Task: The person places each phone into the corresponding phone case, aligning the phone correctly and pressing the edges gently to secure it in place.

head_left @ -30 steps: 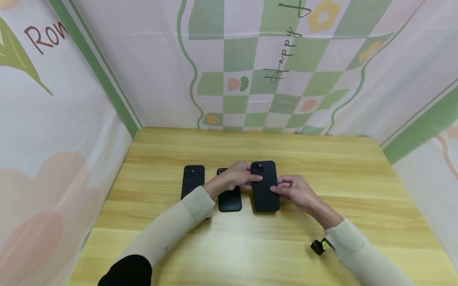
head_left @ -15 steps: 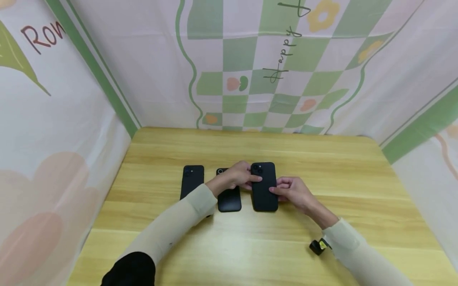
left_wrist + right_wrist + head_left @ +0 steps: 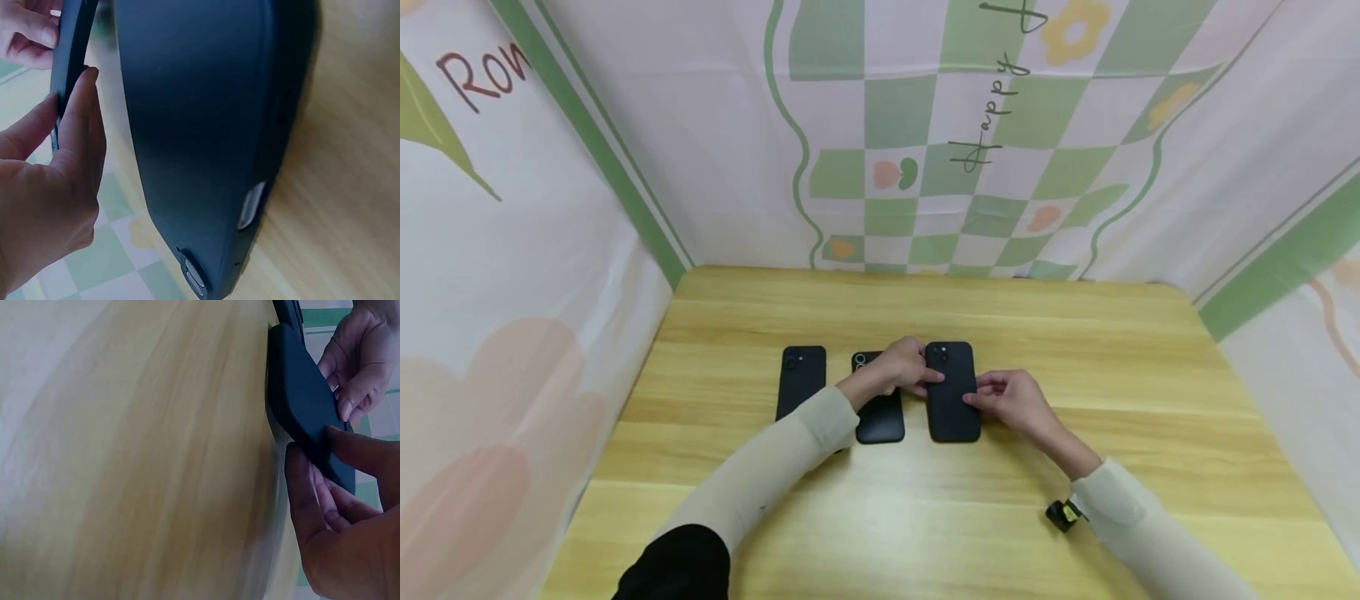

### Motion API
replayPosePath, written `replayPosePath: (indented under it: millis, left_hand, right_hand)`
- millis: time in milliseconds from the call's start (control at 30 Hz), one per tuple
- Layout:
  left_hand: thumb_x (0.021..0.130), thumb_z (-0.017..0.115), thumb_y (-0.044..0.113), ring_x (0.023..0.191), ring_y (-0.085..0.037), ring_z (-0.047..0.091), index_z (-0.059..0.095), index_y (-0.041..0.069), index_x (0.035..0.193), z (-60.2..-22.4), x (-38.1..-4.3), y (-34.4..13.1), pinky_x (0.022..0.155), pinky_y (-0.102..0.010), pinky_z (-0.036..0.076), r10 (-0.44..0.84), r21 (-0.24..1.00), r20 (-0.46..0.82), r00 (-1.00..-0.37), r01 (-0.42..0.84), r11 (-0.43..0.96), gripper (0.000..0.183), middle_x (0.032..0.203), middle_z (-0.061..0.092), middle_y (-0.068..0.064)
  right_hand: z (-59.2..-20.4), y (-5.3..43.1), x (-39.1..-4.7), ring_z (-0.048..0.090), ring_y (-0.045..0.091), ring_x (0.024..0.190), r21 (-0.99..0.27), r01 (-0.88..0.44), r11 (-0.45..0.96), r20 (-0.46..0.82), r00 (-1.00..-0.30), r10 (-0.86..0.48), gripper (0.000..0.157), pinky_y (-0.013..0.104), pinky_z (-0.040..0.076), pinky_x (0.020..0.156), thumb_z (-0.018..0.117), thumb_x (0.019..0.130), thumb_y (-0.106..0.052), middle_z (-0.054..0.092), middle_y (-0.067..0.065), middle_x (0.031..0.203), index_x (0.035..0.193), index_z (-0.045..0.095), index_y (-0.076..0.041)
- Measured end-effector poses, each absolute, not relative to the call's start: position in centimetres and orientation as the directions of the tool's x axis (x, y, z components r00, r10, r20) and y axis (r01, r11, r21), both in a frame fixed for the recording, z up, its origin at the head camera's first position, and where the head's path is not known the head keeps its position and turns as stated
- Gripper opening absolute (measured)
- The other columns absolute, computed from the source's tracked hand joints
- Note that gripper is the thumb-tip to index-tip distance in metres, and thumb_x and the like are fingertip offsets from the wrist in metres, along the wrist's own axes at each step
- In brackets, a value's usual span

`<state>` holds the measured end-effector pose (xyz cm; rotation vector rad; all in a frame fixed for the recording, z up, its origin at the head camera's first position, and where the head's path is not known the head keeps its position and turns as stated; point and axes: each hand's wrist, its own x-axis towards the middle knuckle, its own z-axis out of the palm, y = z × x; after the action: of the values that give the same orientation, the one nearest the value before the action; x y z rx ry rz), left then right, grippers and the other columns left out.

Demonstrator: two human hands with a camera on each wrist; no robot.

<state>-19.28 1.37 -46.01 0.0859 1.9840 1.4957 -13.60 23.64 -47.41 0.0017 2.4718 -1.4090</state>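
A black smartphone (image 3: 955,412), camera side up, is the rightmost of three phones in the head view. My left hand (image 3: 904,367) pinches its left edge, thumb on top and fingers beneath. From the other side my right hand (image 3: 1011,400) pinches the right edge the same way. In the right wrist view this phone (image 3: 306,394) is tilted close over the table, held between both hands. Under my left wrist lies a second black phone (image 3: 882,421), partly hidden; it looms large as the near phone (image 3: 194,94) in the left wrist view.
At the left lies a third black phone (image 3: 802,379), its lower part covered by my left sleeve (image 3: 767,467). A small black device (image 3: 1062,516) sits at my right cuff. The wooden table (image 3: 880,308) meets a patterned cloth backdrop (image 3: 895,125) along its far edge.
The held phone has shifted very slightly left and down a touch in the head view, both hands staying on it. The other two phones lie as before.
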Motion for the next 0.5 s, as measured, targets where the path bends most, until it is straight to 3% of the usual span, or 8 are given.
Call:
replayPosePath:
  millis: [233, 500]
  left_hand:
    - [0.090, 0.079, -0.008, 0.073, -0.020, 0.075, 0.067, -0.005, 0.107, -46.17, -18.80, 1.63, 0.071, -0.032, 0.066, 0.361, 0.876, -0.397, -0.844, -0.230, 0.425, 0.022, 0.090, 0.071, -0.012]
    - [0.090, 0.080, -0.009, 0.077, -0.021, 0.075, 0.065, -0.005, 0.114, -46.65, -18.57, 1.78, 0.068, -0.027, 0.064, 0.332, 0.867, -0.360, -0.872, -0.181, 0.465, 0.029, 0.094, 0.068, -0.012]
  right_hand:
    - [-47.77, 23.62, -13.53, 0.070, 0.010, 0.077, -0.778, 0.107, 0.620, -0.225, -0.967, -0.116, 0.035, 0.021, 0.057, 0.064, 0.084, 0.092, -0.016, 0.078, 0.010, 0.093, 0.115, 0.074, 0.009]
    - [-47.80, 23.35, -13.40, 0.070, 0.009, 0.076, -0.723, 0.043, 0.690, -0.161, -0.981, -0.108, 0.033, 0.021, 0.054, 0.063, 0.085, 0.092, -0.019, 0.079, 0.009, 0.090, 0.111, 0.077, 0.006]
